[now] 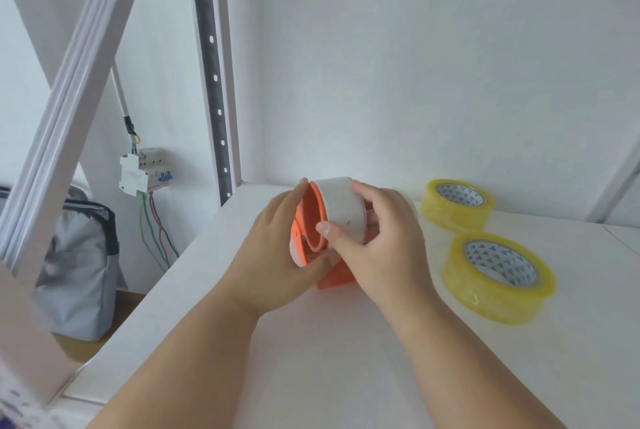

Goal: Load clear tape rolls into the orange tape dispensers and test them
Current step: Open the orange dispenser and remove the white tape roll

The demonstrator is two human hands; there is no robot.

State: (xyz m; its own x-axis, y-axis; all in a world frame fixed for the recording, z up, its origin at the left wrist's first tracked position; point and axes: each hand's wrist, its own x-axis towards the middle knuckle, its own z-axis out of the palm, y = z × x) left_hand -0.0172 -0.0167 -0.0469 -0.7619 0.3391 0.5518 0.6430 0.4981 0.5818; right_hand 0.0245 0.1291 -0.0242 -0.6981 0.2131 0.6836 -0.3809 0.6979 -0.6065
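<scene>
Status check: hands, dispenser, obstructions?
Left hand steadies orange tape dispenser. Right hand grips tape roll on it. Two spare rolls aside, nothing blocking.

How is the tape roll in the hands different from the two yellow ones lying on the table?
The held roll looks whitish; the table rolls look yellowish. It stands on edge against the orange dispenser, gripped by the right hand; they lie flat, untouched. All three are wide, round tape rolls.

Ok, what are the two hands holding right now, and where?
Both hold the orange plastic tape dispenser: the left hand grips its left side, while the right hand grips the pale roll seated on it, thumb at the rim.
</scene>
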